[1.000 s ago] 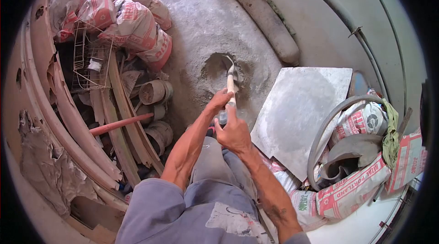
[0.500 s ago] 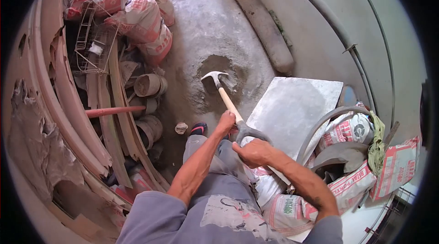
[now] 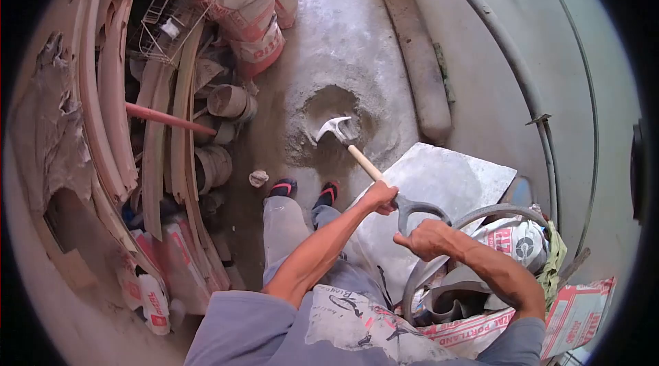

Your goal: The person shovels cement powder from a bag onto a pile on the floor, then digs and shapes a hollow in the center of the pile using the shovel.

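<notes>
A shovel with a pale wooden shaft and a dark grey D-shaped handle slants across the middle of the head view. My left hand is wrapped round the shaft just below the handle. At the handle's end, my right hand is closed on the grip, higher and nearer to my body. The shovel's light metal blade is at a hollow in the grey powdery heap on the floor; part of the blade's shape is hard to make out.
Stacked cement bags and long curved boards line the left side, with dusty pots among them. A pale flat board lies at right, beside more cement bags. A long rounded beam runs along the wall.
The view has shifted. Both hands and the shovel have moved right relative to my body, and the blade has turned at the hollow. Both feet now show.
</notes>
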